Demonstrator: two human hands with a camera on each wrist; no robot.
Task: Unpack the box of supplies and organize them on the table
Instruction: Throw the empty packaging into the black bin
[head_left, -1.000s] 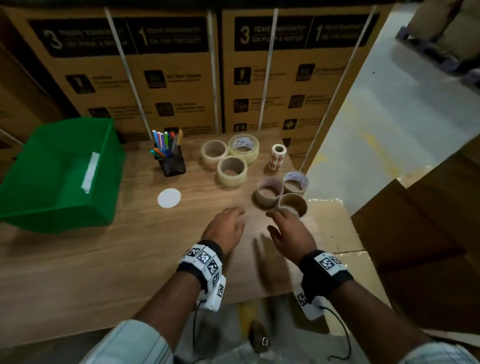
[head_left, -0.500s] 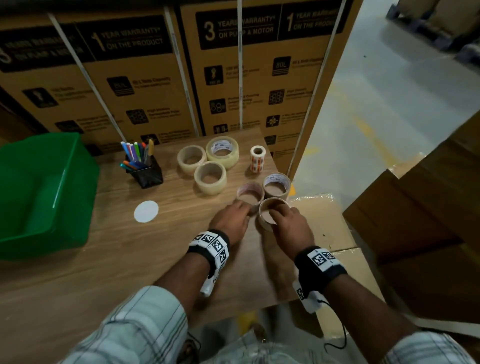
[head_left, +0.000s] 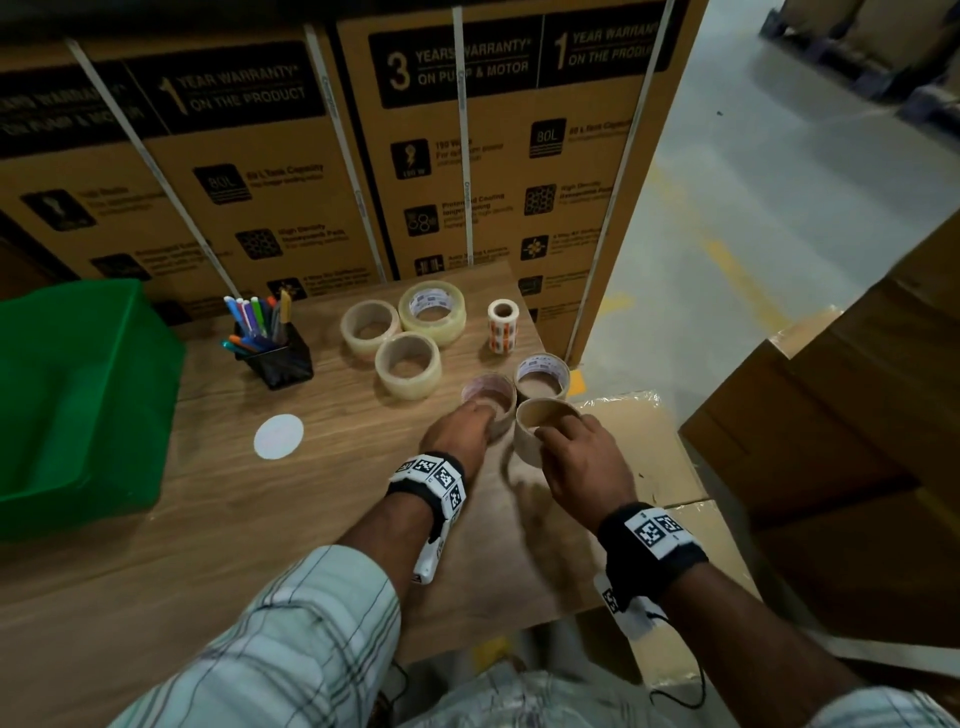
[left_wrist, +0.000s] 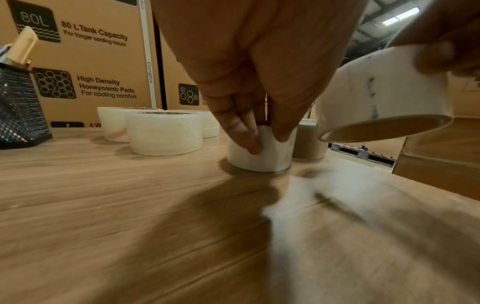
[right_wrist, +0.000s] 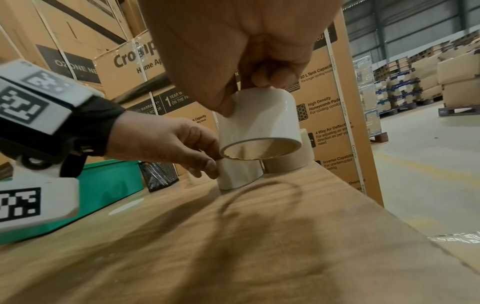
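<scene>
A wooden desk (head_left: 218, 525) stands against stacked printed cartons (head_left: 270, 171) in a warehouse, with a green bin (head_left: 78, 395) at its left. From the head view, a mesh pen holder (head_left: 278, 358), three clear tape rolls (head_left: 408, 364), a small sticker roll (head_left: 503, 327) and a white disc (head_left: 278, 436) sit toward the back, and both hands work at the desk's right end. The left hand (head_left: 457, 434) grips a pale tape roll (head_left: 488, 400) standing on the desk; the right hand (head_left: 582, 457) pinches a second roll (head_left: 540, 426) just beside it, with a third roll (head_left: 541, 375) behind. The left wrist view shows fingers (left_wrist: 246, 139) and thumb clamped down on the pale roll's sides — the second roll (left_wrist: 384, 92) is lifted and tilted at the right. The right wrist view shows thumb and fingers (right_wrist: 272, 78) pinching that raised roll's upper rim, clear of the desk.
</scene>
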